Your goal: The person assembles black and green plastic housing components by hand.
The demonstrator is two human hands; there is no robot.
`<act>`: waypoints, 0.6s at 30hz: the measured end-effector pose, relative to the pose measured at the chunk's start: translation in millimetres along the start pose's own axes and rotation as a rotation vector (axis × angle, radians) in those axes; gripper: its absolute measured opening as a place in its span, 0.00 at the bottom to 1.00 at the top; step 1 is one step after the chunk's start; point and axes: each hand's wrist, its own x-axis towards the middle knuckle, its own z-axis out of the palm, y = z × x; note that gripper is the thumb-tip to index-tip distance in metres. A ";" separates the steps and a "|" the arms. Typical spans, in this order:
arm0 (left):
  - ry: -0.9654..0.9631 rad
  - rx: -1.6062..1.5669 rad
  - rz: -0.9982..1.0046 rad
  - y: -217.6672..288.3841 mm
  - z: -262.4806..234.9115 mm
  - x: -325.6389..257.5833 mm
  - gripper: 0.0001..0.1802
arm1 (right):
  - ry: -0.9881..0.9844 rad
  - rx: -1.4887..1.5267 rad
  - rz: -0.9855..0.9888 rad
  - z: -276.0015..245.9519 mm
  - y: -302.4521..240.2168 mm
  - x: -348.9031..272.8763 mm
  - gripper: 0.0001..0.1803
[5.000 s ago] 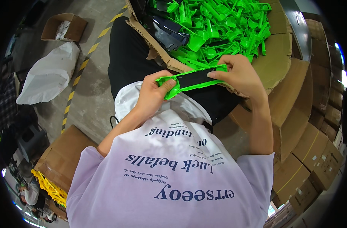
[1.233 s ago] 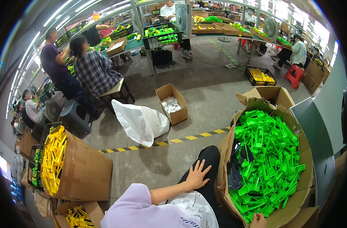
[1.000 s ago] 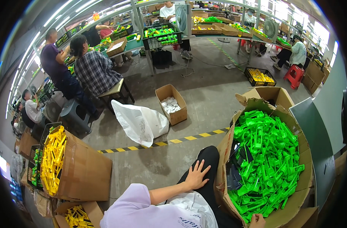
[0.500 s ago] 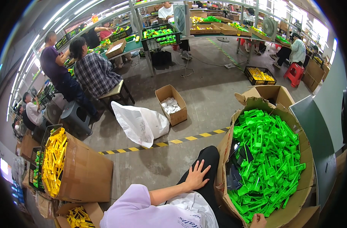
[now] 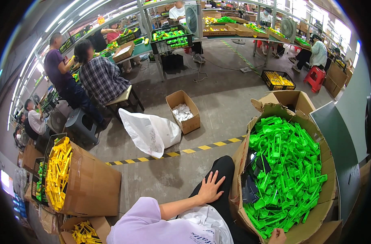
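Note:
My left hand (image 5: 211,188) lies flat on my dark-trousered thigh, fingers spread, holding nothing. At the lower edge, my right hand (image 5: 277,236) rests by the near rim of a big cardboard box (image 5: 328,162), its fingers curled in. What those fingers hold, if anything, cannot be made out. Bright green plastic parts (image 5: 287,171), long and thin with hollow ends, fill this box in a loose heap. Several dark flat pieces (image 5: 250,189) lie along the box's left inner side, partly under the green parts.
A tall carton of yellow parts (image 5: 88,183) stands at left, a smaller yellow-filled box (image 5: 86,232) below it. Ahead are a white sack (image 5: 149,132), a small carton (image 5: 190,124), and striped floor tape (image 5: 189,151). People work at benches beyond. A dark panel (image 5: 335,134) leans at right.
My hands stay where they were. In the background, the standing person at left and the seated person in the checked shirt have shifted their heads and arms slightly.

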 end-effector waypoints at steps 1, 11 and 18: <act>-0.002 -0.001 0.000 0.0 0.0 0.1 0.40 | 0.010 -0.016 0.000 0.9 1.6 0.4 0.17; -0.033 0.004 -0.007 4.0 -2.7 1.5 0.39 | -0.094 -0.179 -0.449 18.6 4.5 37.8 0.19; -0.029 0.018 -0.029 0.8 -2.4 -3.2 0.39 | -0.249 -0.374 -0.848 59.5 -68.3 97.5 0.43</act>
